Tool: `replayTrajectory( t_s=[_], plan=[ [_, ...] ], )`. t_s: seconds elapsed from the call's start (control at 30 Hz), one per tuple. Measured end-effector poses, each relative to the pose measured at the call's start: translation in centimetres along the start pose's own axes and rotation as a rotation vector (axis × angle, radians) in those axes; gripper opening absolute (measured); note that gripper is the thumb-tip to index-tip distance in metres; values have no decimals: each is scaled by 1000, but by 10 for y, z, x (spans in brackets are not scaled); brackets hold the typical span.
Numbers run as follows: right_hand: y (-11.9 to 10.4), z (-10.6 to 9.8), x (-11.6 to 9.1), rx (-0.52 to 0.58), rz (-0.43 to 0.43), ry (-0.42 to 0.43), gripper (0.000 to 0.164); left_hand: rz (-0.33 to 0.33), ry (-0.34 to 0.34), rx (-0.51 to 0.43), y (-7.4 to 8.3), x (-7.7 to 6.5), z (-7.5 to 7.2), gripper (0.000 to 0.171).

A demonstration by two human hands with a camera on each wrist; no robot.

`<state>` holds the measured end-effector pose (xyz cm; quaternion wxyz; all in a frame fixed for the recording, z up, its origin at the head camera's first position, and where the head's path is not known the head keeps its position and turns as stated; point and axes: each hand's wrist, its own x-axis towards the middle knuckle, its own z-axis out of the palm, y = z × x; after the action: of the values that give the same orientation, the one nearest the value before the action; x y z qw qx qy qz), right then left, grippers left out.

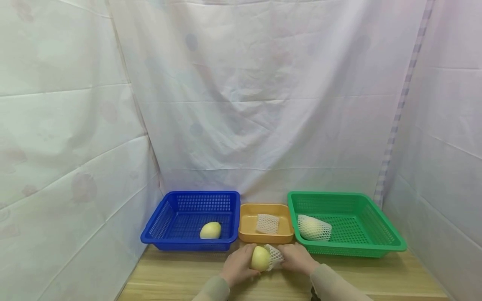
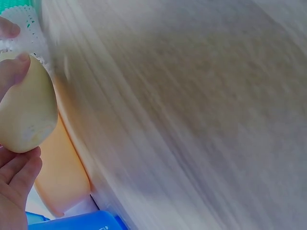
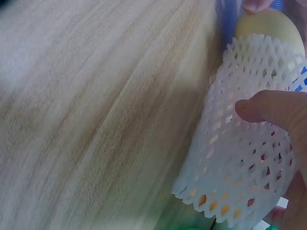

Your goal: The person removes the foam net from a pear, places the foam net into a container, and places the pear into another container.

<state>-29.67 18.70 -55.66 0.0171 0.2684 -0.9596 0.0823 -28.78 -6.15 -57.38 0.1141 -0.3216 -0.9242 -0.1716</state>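
Observation:
In the head view my left hand (image 1: 238,264) grips a pale yellow pear (image 1: 260,259) low over the front of the table. Its thumb and fingers lie on opposite sides of the pear (image 2: 31,108) in the left wrist view. My right hand (image 1: 297,258) holds a white foam net sleeve (image 1: 275,257) at the pear's right end. Seen from the right wrist, thumb and fingers pinch the net (image 3: 240,143), whose upper rim overlaps the lower part of the pear (image 3: 268,26); the sleeve's other end hangs loose and open.
Behind the hands stands a shallow orange tray (image 1: 246,238) with a flattened foam net (image 1: 267,224) in it. To its left, a blue basket (image 1: 156,234) holds another pear (image 1: 210,230). On the right, a green basket (image 1: 391,240) contains a pear in a foam net (image 1: 314,228).

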Motion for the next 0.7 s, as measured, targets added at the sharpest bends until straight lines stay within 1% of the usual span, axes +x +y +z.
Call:
replayTrajectory(
  t_s=[0.27, 0.47, 0.7],
  plan=[
    [4, -1, -1, 33, 11, -15, 22, -26, -12, -21, -2, -3, -2, 79],
    [4, -3, -4, 50, 22, -17, 24, -46, -25, -31, -4, -5, -2, 80],
    [6, -7, -11, 70, 40, -3, 22, -47, -7, -39, -5, -8, -6, 80]
  ],
)
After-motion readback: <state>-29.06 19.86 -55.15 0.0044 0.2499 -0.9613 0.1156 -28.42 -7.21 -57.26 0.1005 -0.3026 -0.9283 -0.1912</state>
